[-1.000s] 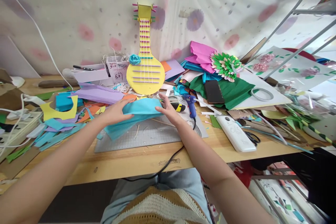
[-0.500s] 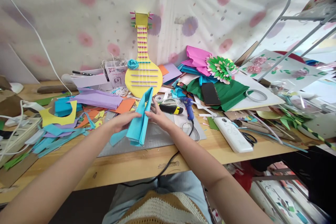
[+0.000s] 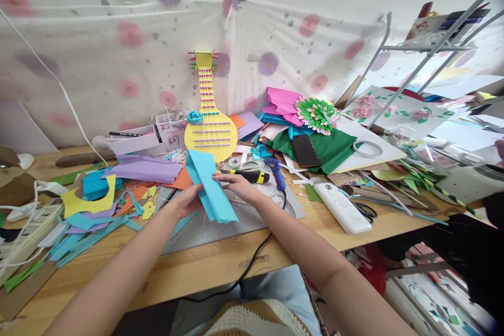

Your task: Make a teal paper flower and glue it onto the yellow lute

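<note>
A folded strip of light-blue paper [image 3: 214, 191] is held tilted above the grey cutting mat [image 3: 252, 226]. My left hand [image 3: 188, 200] grips its left edge, with the fingertips hidden behind the paper. From the right, my right hand [image 3: 236, 187] holds the opposite edge, fingers lying on the fold. Just beyond the paper, a yellow paper lute [image 3: 210, 134] with string lines and purple bars leans upright against the curtain. A black-and-yellow utility knife [image 3: 252, 176] and a blue glue gun [image 3: 277, 174] lie right of my right hand.
Paper scraps [image 3: 90, 220] and a power strip [image 3: 23, 236] cover the left side. A phone [image 3: 306, 150], green crepe paper [image 3: 336, 147], a white power bank [image 3: 342, 207] and scissors [image 3: 366, 211] lie to the right. A cable [image 3: 252, 265] crosses the front edge.
The blue paper has turned from standing narrow and upright to showing its broad face, tilted the other way. Both hands stay on it. The camera view has shifted upward.
</note>
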Demonstrator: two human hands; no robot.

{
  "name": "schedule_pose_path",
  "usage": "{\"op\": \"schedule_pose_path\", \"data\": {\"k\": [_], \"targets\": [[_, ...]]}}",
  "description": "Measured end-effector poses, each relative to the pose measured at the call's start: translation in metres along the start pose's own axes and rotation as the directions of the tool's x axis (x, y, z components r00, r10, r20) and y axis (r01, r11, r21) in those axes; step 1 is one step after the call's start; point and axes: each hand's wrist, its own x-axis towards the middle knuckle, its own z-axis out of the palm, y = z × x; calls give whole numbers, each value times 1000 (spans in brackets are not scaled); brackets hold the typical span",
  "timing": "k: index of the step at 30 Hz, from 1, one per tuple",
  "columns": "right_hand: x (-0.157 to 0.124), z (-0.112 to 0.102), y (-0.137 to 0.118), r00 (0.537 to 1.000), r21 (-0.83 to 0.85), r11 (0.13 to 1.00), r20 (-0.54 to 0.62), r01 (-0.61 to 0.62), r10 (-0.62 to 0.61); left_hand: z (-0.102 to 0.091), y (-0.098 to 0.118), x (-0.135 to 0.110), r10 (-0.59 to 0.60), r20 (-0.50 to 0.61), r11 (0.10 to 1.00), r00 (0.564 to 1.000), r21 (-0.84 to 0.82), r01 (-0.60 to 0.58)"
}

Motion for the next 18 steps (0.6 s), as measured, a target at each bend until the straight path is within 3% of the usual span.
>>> {"op": "schedule_pose_path", "data": {"k": [5,11,15,18], "targets": [[2,-4,5,998,-57,997,-31,60,-62,3,2,-2,2,-83,997,997,73,4],[4,-1,14,991,-107,990,-92,91,-101,3,5,-9,118,-27,993,993,8,-117],[7,8,20,992,-101,987,-29,121,-125,1,-5,-5,102,-269,992,958,97,-78],[11,15,24,990,-148,982,-71,113,-125,-2,-8,-1,174,-386,984,906,96,-149]]}}
